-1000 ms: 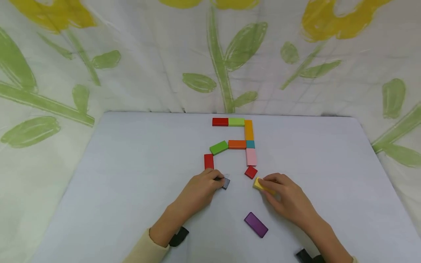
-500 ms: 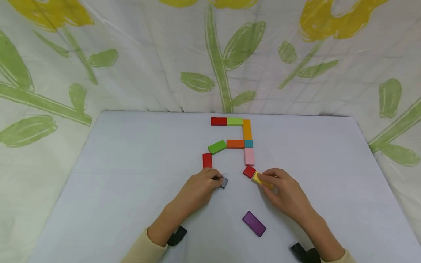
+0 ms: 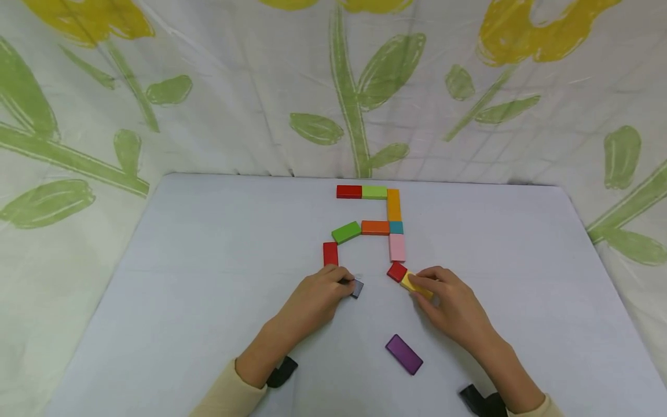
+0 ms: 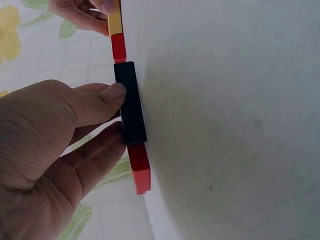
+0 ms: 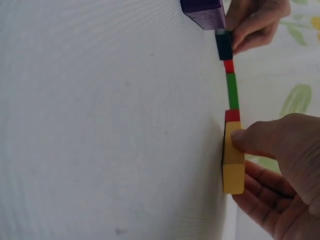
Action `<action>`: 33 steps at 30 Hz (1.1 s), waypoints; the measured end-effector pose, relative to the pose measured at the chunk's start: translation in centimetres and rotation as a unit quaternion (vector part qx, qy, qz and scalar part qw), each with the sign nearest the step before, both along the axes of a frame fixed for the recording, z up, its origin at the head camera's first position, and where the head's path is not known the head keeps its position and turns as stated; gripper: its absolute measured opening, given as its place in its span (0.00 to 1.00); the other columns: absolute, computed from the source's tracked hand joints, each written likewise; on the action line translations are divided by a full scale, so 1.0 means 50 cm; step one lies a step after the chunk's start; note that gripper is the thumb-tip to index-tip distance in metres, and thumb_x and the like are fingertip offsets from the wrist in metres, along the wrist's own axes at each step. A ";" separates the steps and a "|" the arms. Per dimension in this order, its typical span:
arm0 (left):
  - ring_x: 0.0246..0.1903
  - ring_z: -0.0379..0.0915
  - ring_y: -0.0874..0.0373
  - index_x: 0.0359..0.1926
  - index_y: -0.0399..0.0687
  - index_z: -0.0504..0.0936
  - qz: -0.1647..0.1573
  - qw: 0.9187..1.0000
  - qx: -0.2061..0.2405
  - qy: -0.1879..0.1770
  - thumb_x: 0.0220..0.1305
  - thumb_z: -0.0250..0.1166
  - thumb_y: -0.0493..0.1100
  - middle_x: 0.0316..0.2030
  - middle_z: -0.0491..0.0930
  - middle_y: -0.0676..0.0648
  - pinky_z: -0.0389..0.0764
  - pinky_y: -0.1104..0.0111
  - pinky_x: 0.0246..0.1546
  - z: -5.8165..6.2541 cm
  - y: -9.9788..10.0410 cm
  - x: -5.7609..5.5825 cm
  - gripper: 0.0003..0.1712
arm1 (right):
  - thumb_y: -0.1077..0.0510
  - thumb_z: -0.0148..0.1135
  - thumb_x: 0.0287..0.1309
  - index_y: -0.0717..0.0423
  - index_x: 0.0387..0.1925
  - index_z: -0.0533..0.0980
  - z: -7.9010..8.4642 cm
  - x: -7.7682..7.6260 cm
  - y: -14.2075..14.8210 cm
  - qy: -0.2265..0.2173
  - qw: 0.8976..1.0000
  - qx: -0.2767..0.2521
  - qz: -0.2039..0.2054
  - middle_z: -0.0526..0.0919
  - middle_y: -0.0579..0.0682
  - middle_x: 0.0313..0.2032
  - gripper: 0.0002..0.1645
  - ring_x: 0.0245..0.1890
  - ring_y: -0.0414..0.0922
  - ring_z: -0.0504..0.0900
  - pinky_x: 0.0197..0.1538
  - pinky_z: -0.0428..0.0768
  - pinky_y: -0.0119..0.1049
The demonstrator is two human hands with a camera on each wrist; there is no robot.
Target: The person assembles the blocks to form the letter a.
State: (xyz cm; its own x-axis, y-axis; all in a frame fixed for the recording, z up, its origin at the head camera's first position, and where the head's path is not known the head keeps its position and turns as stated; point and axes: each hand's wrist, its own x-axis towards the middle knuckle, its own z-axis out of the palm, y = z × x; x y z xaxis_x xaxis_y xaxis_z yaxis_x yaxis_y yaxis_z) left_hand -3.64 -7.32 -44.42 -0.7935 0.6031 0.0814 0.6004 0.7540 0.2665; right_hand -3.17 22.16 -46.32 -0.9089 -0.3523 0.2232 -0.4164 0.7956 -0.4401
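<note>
My left hand (image 3: pixel 315 298) pinches a dark grey block (image 4: pixel 132 107), whose right end sticks out past the fingers in the head view. Just beyond that hand lies a red block (image 3: pixel 330 253), its near end hidden by the fingers. On the other side, my right hand (image 3: pixel 453 307) holds a yellow block (image 5: pixel 233 150) between thumb and fingers, flat on the table. The yellow block's upper left end meets a small red block (image 3: pixel 397 271), which sits turned at an angle under a pink block (image 3: pixel 397 248).
A purple block (image 3: pixel 404 354) lies alone nearer me. Beyond the hands, orange (image 3: pixel 375 227), blue (image 3: pixel 396 227), amber (image 3: pixel 394 205) and green (image 3: pixel 346 232) blocks join in a line figure, topped by red (image 3: pixel 349 191) and light green (image 3: pixel 374 192) ones. A flowered curtain hangs behind the white table (image 3: pixel 208 231).
The right hand has slid the yellow block up and left, closing its gap to the small red block. My left hand stays on the dark grey block, about where it was.
</note>
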 end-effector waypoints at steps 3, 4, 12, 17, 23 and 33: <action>0.56 0.81 0.55 0.54 0.48 0.92 0.000 1.000 0.003 -0.003 0.67 0.73 0.34 0.53 0.88 0.49 0.89 0.68 0.54 0.001 0.000 0.000 0.16 | 0.63 0.81 0.53 0.55 0.51 0.89 0.001 0.000 0.000 0.001 1.000 0.002 0.000 0.88 0.50 0.45 0.22 0.44 0.46 0.85 0.42 0.90 0.42; 0.56 0.81 0.55 0.54 0.48 0.92 -0.001 1.000 0.003 -0.004 0.67 0.73 0.34 0.53 0.88 0.49 0.89 0.68 0.54 0.002 0.000 0.000 0.16 | 0.63 0.81 0.53 0.55 0.51 0.89 0.002 -0.001 0.000 0.000 1.000 0.003 -0.001 0.88 0.50 0.45 0.22 0.44 0.46 0.85 0.42 0.90 0.42; 0.56 0.81 0.55 0.54 0.49 0.92 0.000 1.000 0.004 -0.006 0.67 0.73 0.35 0.53 0.87 0.49 0.89 0.68 0.54 0.001 -0.001 -0.001 0.16 | 0.63 0.81 0.53 0.55 0.52 0.89 0.003 -0.001 0.000 -0.010 1.000 0.007 -0.005 0.88 0.50 0.46 0.22 0.44 0.46 0.85 0.43 0.90 0.42; 0.56 0.81 0.55 0.54 0.48 0.92 0.000 1.000 0.007 -0.007 0.67 0.73 0.34 0.53 0.87 0.49 0.89 0.68 0.54 0.000 -0.001 0.000 0.16 | 0.63 0.81 0.53 0.54 0.52 0.89 0.003 0.000 -0.001 -0.015 1.000 0.005 -0.009 0.88 0.50 0.46 0.22 0.45 0.46 0.85 0.43 0.90 0.42; 0.57 0.81 0.55 0.55 0.49 0.91 0.003 1.000 0.003 -0.010 0.67 0.73 0.35 0.54 0.87 0.49 0.88 0.68 0.55 -0.001 -0.002 0.000 0.16 | 0.63 0.81 0.53 0.54 0.53 0.89 0.003 -0.002 -0.002 -0.018 1.000 0.007 -0.010 0.88 0.50 0.47 0.23 0.46 0.46 0.85 0.44 0.90 0.44; 0.57 0.81 0.55 0.55 0.49 0.91 0.004 1.000 -0.005 -0.019 0.67 0.73 0.35 0.54 0.87 0.49 0.88 0.68 0.55 0.003 -0.001 -0.001 0.17 | 0.62 0.82 0.53 0.53 0.53 0.89 0.002 -0.003 -0.004 -0.023 1.000 0.007 -0.014 0.88 0.49 0.47 0.23 0.46 0.46 0.85 0.45 0.91 0.44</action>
State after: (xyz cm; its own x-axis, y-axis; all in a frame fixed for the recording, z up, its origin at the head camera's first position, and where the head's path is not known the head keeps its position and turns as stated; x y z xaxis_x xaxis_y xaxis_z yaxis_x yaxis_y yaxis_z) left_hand -3.70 -7.38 -44.28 -0.8009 0.5971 0.0463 0.5839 0.7614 0.2816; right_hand -3.30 21.96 -46.24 -0.9275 -0.3297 0.1764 -0.3739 0.8131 -0.4463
